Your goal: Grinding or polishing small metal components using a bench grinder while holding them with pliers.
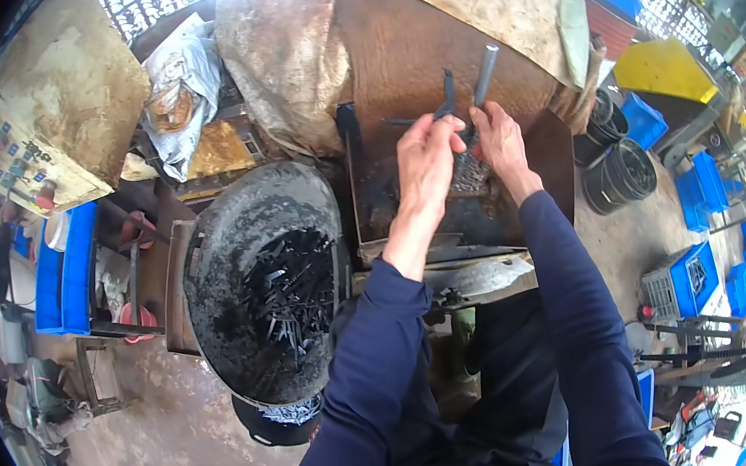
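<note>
Fingers of left hand (423,158): pinched on dark strip (449,88) | right hand (502,142): closed round near end of grey rod (486,75) | location: both pieces toward far edge of metal tray (555,173) | strip-rod contact: cannot tell | advised: steady strip, firm rod grip, left fingertips clear of rod.

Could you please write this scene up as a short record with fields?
Left grip: closed on a thin dark piece
Right grip: closed on a grey rod
Below both: brown metal tray
Left of tray: grey basin with dark strips inside
Right of tray: black buckets on the floor
Sleeves: dark blue
</note>
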`<state>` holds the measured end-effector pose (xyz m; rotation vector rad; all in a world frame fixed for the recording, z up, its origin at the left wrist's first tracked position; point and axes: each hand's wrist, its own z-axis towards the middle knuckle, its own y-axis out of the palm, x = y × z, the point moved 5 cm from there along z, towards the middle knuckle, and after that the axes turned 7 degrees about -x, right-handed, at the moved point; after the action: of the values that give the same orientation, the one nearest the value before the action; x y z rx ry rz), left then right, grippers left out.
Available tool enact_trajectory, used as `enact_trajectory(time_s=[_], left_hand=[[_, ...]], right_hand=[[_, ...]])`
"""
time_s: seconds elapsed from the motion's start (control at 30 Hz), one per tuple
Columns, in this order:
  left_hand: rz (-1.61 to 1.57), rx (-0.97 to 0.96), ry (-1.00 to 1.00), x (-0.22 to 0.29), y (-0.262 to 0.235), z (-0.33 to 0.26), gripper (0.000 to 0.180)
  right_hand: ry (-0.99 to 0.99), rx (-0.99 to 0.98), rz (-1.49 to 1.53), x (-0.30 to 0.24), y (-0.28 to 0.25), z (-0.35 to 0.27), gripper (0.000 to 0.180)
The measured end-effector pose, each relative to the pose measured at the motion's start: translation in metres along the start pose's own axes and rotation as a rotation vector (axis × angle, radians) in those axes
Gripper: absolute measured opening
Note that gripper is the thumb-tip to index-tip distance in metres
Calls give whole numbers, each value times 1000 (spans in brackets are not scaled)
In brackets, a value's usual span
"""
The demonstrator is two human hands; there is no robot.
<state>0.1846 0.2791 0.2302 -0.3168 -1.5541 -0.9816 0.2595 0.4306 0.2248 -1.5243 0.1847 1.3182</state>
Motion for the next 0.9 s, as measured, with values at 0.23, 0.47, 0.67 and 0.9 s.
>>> enact_trajectory(time_s=[0.23, 0.47, 0.67, 0.9], left_hand=[[-19, -28, 47, -2, 1, 6, 21], [-38, -55, 41, -10, 9, 10, 20], [-22, -54, 24, -12, 3, 11, 21], [75, -35, 60, -5, 4, 8, 17]], right_hand=[[-3, -10, -64, 4, 11, 10, 31], [-126, 61, -158, 2, 7, 9, 30], [-51, 11, -105, 4, 8, 10, 30], [-64, -14, 10, 10, 8, 14, 30]])
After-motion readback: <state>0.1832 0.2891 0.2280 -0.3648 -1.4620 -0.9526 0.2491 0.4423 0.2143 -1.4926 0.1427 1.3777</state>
